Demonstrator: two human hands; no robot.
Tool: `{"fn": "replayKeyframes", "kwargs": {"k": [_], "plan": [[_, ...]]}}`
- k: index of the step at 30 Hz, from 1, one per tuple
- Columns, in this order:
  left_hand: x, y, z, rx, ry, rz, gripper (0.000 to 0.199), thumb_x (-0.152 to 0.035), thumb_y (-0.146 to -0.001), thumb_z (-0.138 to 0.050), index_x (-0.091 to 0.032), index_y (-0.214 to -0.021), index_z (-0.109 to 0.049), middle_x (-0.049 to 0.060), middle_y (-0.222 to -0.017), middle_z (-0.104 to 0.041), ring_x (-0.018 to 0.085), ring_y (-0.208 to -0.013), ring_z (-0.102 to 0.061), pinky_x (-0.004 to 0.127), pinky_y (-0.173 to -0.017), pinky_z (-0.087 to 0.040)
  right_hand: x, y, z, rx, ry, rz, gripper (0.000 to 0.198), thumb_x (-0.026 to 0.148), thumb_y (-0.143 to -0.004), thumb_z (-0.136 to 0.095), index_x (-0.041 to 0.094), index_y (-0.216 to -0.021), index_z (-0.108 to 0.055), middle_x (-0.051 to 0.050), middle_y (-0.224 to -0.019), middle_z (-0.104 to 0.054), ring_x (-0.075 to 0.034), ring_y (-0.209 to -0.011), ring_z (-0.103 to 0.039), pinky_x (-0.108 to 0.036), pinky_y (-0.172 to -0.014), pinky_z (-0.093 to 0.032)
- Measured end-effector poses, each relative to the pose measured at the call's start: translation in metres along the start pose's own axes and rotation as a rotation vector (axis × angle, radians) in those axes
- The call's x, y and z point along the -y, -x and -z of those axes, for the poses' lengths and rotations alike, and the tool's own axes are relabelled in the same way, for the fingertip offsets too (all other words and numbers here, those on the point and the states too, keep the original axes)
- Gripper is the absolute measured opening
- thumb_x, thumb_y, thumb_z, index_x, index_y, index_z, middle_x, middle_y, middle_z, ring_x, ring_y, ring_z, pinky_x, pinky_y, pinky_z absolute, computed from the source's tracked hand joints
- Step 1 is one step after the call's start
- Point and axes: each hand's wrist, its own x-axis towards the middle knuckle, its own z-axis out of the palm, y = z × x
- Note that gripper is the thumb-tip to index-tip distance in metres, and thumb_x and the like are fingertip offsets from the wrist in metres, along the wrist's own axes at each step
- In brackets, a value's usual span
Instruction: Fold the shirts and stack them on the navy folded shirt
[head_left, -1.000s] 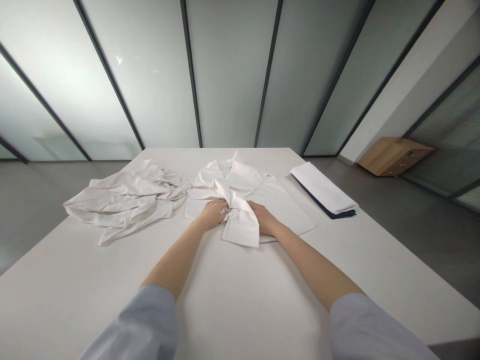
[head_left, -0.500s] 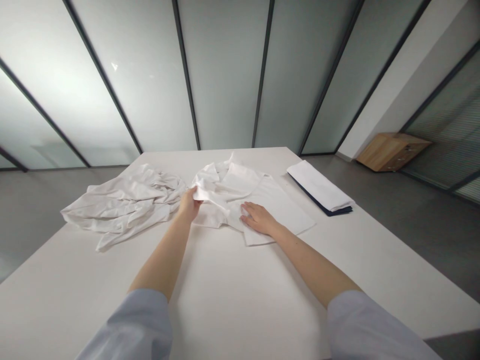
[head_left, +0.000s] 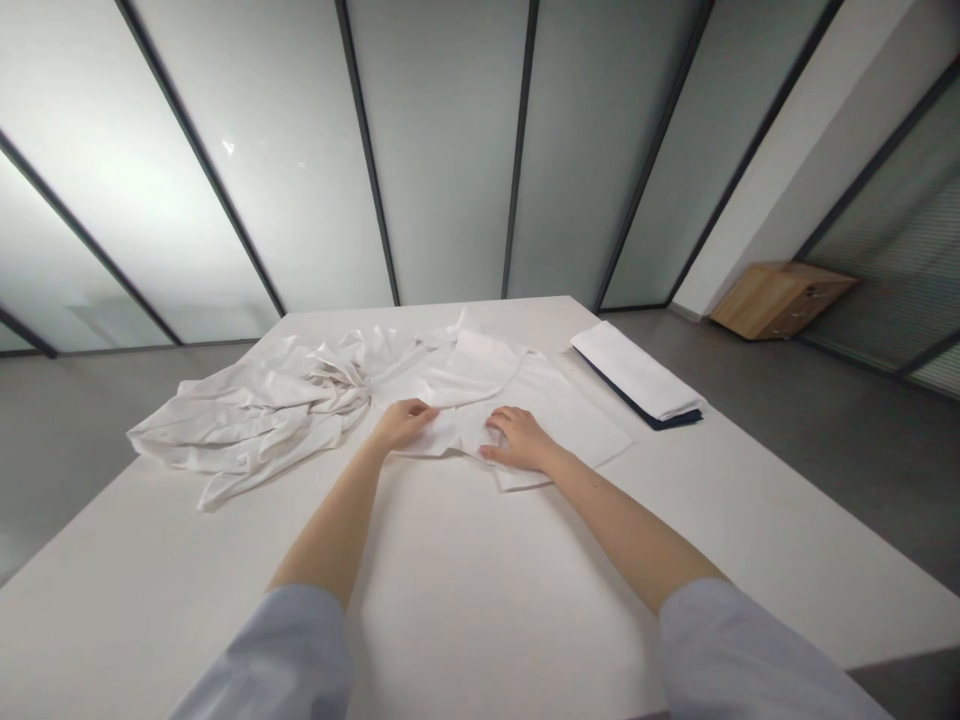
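Observation:
A white garment that looks like a shirt (head_left: 480, 365) is partly spread over the middle of the table, its left part bunched into a crumpled white heap (head_left: 262, 405). My left hand (head_left: 405, 424) is at the near side of the spread part, fingers curled and pinched together on the cloth. To its right, my right hand (head_left: 519, 440) rests on the same cloth near the front edge, fingers bent and apart. Whether the heap and the spread part are one piece cannot be made out.
A folded white cloth (head_left: 637, 370) lies on a folded dark blue cloth (head_left: 660, 422) at the right side of the white table (head_left: 502, 590). A wooden cabinet (head_left: 772, 300) stands on the floor beyond, and frosted glass panels (head_left: 442, 150) rise behind the table.
My left hand has come down and slightly right, and the cloth it held raised now lies flatter, stretching left to the heap. My right hand's fingers have bent more in nearly the same place.

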Motion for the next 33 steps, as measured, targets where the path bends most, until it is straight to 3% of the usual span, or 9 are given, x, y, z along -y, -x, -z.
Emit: {"fn": "replayKeyframes", "kwargs": {"k": [3,6,10,14,18,21,25,28,33], "plan": [[-0.016,0.008,-0.018,0.198,-0.317,-0.124,0.083,-0.071,-0.06,-0.064,-0.017,-0.122,-0.061,0.013,-0.13,-0.06,0.032,-0.119,-0.055,0.039,-0.101,-0.039,0.003,0.004,0.002,0.057,-0.007,0.089,0.069,0.066,-0.072,-0.065,0.02,-0.124,-0.06,-0.013,-0.127,-0.057,-0.028,-0.117,-0.051,-0.04,-0.1,-0.036],[-0.024,0.015,-0.028,0.207,-0.491,-0.176,0.089,-0.07,-0.064,-0.063,-0.02,-0.137,-0.047,0.013,-0.144,-0.047,0.031,-0.133,-0.041,0.04,-0.108,-0.03,0.001,0.004,-0.004,0.074,0.026,0.072,0.074,0.063,-0.074,-0.064,0.02,-0.133,-0.053,-0.015,-0.141,-0.047,-0.03,-0.128,-0.043,-0.042,-0.103,-0.033],[-0.034,0.016,-0.028,-0.021,-0.588,-0.041,0.052,-0.049,-0.076,-0.063,-0.022,-0.12,-0.056,0.011,-0.123,-0.061,0.029,-0.117,-0.053,0.04,-0.098,-0.036,-0.002,-0.004,-0.011,0.012,0.05,-0.011,0.039,0.039,-0.093,-0.047,0.02,-0.125,-0.06,-0.012,-0.137,-0.054,-0.024,-0.125,-0.047,-0.037,-0.102,-0.034],[-0.039,0.014,-0.02,-0.163,-0.603,0.068,0.031,-0.045,-0.077,-0.064,-0.02,-0.095,-0.06,0.011,-0.098,-0.064,0.029,-0.1,-0.058,0.04,-0.088,-0.037,-0.005,-0.024,-0.004,-0.006,-0.062,-0.149,0.031,0.033,-0.094,-0.043,0.019,-0.103,-0.069,-0.011,-0.113,-0.068,-0.023,-0.107,-0.06,-0.033,-0.093,-0.041],[-0.033,0.014,-0.013,-0.334,-0.542,0.069,0.031,-0.051,-0.081,-0.058,-0.021,-0.087,-0.059,0.011,-0.091,-0.064,0.031,-0.099,-0.056,0.043,-0.09,-0.034,-0.011,-0.05,0.01,-0.094,-0.493,-0.324,0.033,0.037,-0.09,-0.045,0.017,-0.091,-0.071,-0.006,-0.098,-0.073,-0.024,-0.097,-0.064,-0.033,-0.087,-0.045],[-0.023,0.016,-0.008,-0.543,-0.488,0.091,0.029,-0.043,-0.08,-0.061,-0.022,-0.099,-0.058,0.013,-0.108,-0.061,0.033,-0.111,-0.05,0.046,-0.097,-0.031,-0.016,-0.063,0.02,-0.159,-0.842,-0.492,0.029,0.038,-0.081,-0.054,0.015,-0.085,-0.071,-0.005,-0.083,-0.074,-0.024,-0.083,-0.066,-0.033,-0.081,-0.049],[-0.003,0.01,-0.003,-0.828,-0.203,0.281,0.053,-0.043,-0.07,-0.07,-0.019,-0.114,-0.051,0.015,-0.122,-0.055,0.033,-0.121,-0.046,0.045,-0.099,-0.033,-0.02,-0.065,0.03,-0.06,-1.167,-0.657,0.03,0.037,-0.078,-0.055,0.015,-0.09,-0.072,-0.007,-0.075,-0.072,-0.024,-0.068,-0.066,-0.034,-0.07,-0.052],[0.01,0.002,-0.004,-0.688,0.138,0.389,0.046,-0.051,-0.067,-0.07,-0.018,-0.096,-0.057,0.011,-0.096,-0.064,0.031,-0.104,-0.058,0.041,-0.087,-0.043,-0.019,-0.06,0.033,0.064,-1.284,-0.586,0.035,0.039,-0.083,-0.048,0.015,-0.094,-0.071,-0.009,-0.077,-0.073,-0.024,-0.07,-0.067,-0.034,-0.072,-0.053],[0.001,-0.008,-0.018,-0.392,0.624,0.22,0.034,-0.046,-0.068,-0.069,-0.015,-0.081,-0.061,0.007,-0.08,-0.068,0.025,-0.086,-0.064,0.034,-0.076,-0.048,-0.012,-0.047,0.03,0.135,-1.149,-0.479,0.044,0.044,-0.089,-0.039,0.015,-0.106,-0.069,-0.01,-0.094,-0.074,-0.024,-0.085,-0.068,-0.034,-0.082,-0.052]]}}
